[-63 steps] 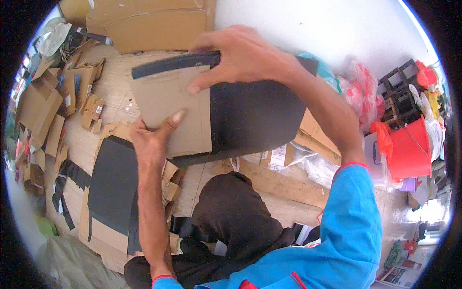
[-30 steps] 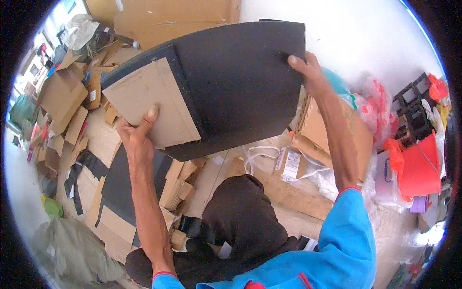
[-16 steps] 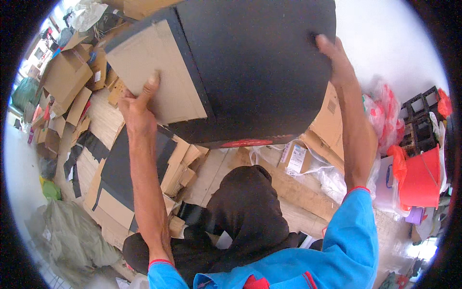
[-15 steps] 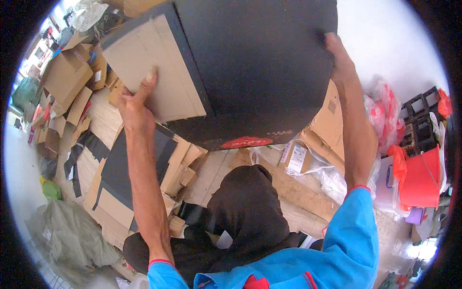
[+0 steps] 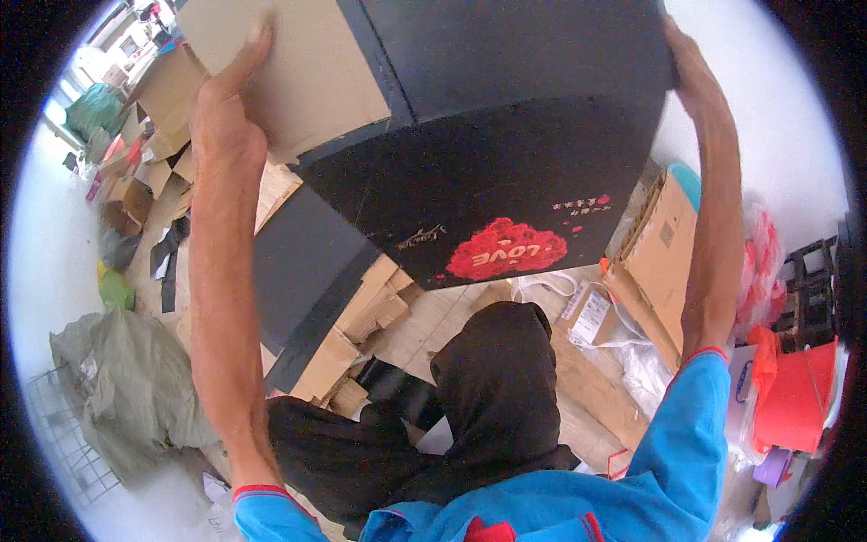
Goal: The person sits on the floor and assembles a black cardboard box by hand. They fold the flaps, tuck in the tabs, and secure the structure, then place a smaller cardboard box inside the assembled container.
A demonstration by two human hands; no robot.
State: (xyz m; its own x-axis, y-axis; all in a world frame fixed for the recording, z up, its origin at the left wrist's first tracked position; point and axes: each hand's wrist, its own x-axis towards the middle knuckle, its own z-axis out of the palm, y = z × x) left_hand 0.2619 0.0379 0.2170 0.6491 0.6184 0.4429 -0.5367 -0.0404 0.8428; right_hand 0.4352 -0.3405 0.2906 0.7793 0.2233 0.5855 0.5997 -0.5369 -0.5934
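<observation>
I hold up a large black cardboard box (image 5: 506, 172) in front of me. Its lower side carries a red heart-shaped print, and a plain brown cardboard panel (image 5: 307, 81) shows at its left. My left hand (image 5: 233, 104) grips the brown panel, with the thumb flat on its face and the other fingers hidden behind. At the far right edge of the box, my right hand (image 5: 694, 72) is closed on the side, its fingertips partly out of sight. The upper part of the box runs out of view.
Stacked folded cardboard (image 5: 316, 271) lies on the floor below the box. Opened cartons (image 5: 167, 90) are heaped at the far left, near a grey-green sack (image 5: 135, 388). To the right are a leaning brown carton (image 5: 655, 253), a red bucket (image 5: 795, 397) and black crates (image 5: 808, 289).
Both hands have risen with the box, and the right one has moved outward. The box has tilted, so much more of its printed side shows.
</observation>
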